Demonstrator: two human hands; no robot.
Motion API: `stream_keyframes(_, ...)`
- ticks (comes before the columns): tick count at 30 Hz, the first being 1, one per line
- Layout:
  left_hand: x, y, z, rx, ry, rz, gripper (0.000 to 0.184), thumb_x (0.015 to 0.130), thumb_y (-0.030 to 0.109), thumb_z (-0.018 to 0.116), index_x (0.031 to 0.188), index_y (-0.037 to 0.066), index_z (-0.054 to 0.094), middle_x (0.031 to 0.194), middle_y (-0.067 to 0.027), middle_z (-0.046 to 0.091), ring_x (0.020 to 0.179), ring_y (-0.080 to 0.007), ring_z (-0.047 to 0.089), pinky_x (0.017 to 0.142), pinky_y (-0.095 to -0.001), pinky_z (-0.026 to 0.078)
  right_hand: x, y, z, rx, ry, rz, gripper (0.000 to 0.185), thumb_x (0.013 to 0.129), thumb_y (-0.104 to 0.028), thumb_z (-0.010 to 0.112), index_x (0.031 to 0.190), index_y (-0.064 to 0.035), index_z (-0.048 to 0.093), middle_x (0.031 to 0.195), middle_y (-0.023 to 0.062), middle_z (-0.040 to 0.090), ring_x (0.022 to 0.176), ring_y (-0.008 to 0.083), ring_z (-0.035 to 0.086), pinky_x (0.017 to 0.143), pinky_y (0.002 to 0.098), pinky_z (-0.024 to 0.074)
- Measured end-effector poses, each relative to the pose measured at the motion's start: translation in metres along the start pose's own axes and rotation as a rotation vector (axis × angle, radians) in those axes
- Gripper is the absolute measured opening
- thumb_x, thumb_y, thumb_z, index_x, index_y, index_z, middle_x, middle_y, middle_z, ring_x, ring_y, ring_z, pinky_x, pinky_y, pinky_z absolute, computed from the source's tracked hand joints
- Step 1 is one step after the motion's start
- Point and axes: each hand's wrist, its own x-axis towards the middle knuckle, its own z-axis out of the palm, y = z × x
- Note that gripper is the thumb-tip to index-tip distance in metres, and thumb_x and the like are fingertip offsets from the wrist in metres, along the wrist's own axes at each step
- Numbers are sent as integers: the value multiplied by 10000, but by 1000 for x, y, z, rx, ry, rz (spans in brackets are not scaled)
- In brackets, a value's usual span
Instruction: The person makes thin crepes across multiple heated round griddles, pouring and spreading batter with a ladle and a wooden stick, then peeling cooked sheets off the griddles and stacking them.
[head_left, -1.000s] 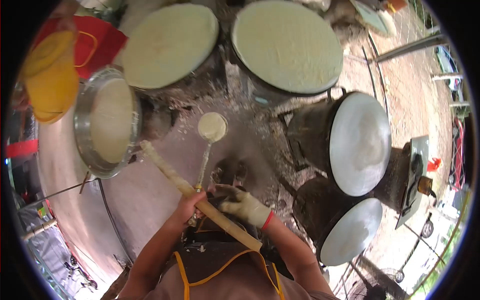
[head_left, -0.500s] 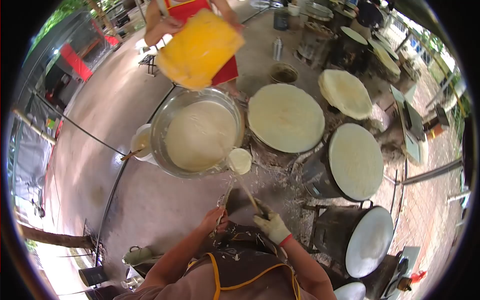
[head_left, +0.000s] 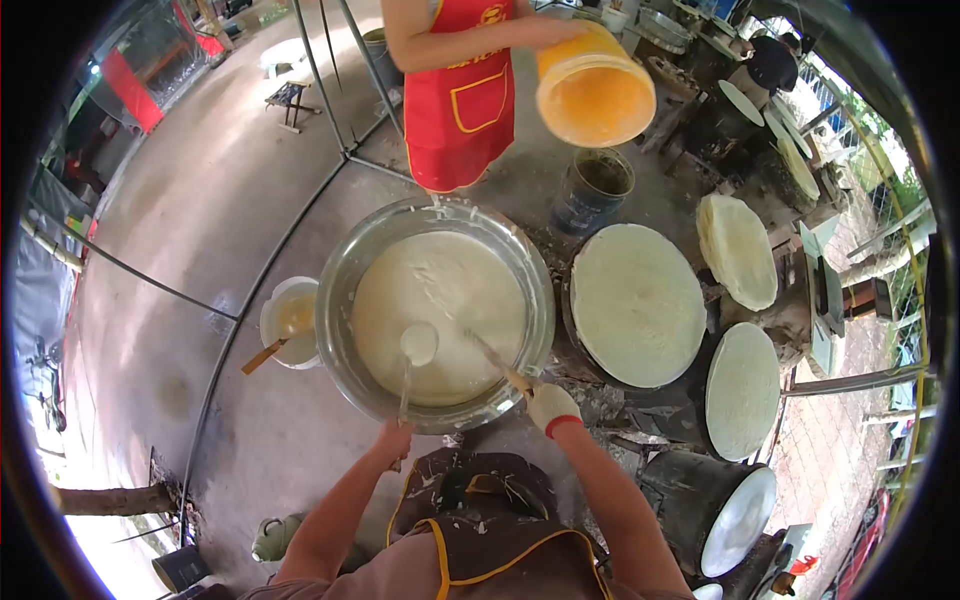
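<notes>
A wide metal basin [head_left: 538,300] holds pale, creamy batter [head_left: 440,275]. My bare left hand [head_left: 393,440] is closed round the handle of a ladle, whose round bowl [head_left: 419,343] is at the batter's surface. In my gloved right hand [head_left: 551,405] is a wooden stick [head_left: 508,372]; its far end reaches into the batter, right of the ladle. Both hands are at the near side of the basin.
A person in a red apron [head_left: 460,120] tilts a yellow bucket [head_left: 597,95] beyond the basin. White-covered round pots [head_left: 638,305] line the right. A white bucket [head_left: 290,322] with a brown-handled tool stands left, near a metal frame [head_left: 262,270].
The view has turned left towards the basin. The ladle and the stick have moved from above the floor into the batter. The other person's yellow bucket is tilted in a new position.
</notes>
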Motion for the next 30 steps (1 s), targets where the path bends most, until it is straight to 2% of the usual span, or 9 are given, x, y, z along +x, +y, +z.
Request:
stream_keyframes(1,20,-4,-4,199,125,154,177,846,166,520,897,3,478,657,-108,546,469,-189,516,397,-350,408,22,0,7,-112,-79,-57,326,865,-257,479,1117,-64,555,774,187,649,694,351,632,620,460,496)
stream_keyframes(3,63,-18,-6,436,263,355,208,843,177,528,912,-14,483,662,-129,567,491,-216,546,414,-371,428,39,-13,-16,257,-455,104,326,870,-268,489,1102,-53,567,722,144,639,589,267,614,526,391,485)
stream_keyframes(5,93,-27,-1,351,177,328,207,850,190,524,865,-13,484,644,-125,563,488,-219,547,411,-369,426,43,-22,-34,928,-659,358,345,880,-283,516,1131,-51,559,649,70,581,440,117,517,379,265,395)
stream_keyframes(8,111,-36,25,-23,-112,108,240,868,211,511,750,4,482,599,-101,540,464,-205,525,392,-347,406,29,-30,13,559,-407,265,337,882,-257,522,1141,-43,500,616,47,535,419,125,489,324,273,339)
stream_keyframes(12,48,38,11,-972,-717,-283,325,896,213,476,603,110,378,508,4,379,377,-98,364,336,-259,280,10,-37,64,1274,-418,461,383,886,-290,538,1186,-62,468,620,42,519,413,119,458,328,242,316)
stream_keyframes(15,-6,131,-5,-943,-685,-14,372,922,238,461,590,169,308,504,56,244,368,-39,225,335,-209,185,8,-91,-17,1509,-322,335,382,891,-317,534,1188,-86,468,617,32,500,394,105,410,331,226,295)
stream_keyframes(19,-111,271,-32,-768,-551,379,269,949,268,444,720,151,365,528,56,287,363,-33,242,311,-211,190,-13,-167,-149,1689,-223,16,419,898,-307,530,1256,-116,426,615,26,482,397,82,385,350,202,296)
stream_keyframes(25,-188,326,-48,-595,-646,789,172,954,247,441,838,126,400,540,48,296,361,-30,253,307,-209,200,-64,-166,-211,1811,-337,-672,398,905,-314,509,1249,-132,427,585,41,461,363,84,333,338,210,265)
stream_keyframes(30,-179,289,-30,-315,-366,589,151,903,187,488,829,103,387,548,25,327,370,-59,310,320,-229,250,-96,-128,-183,1692,21,-266,418,914,-279,497,1260,-60,414,627,42,503,426,89,414,365,206,308)
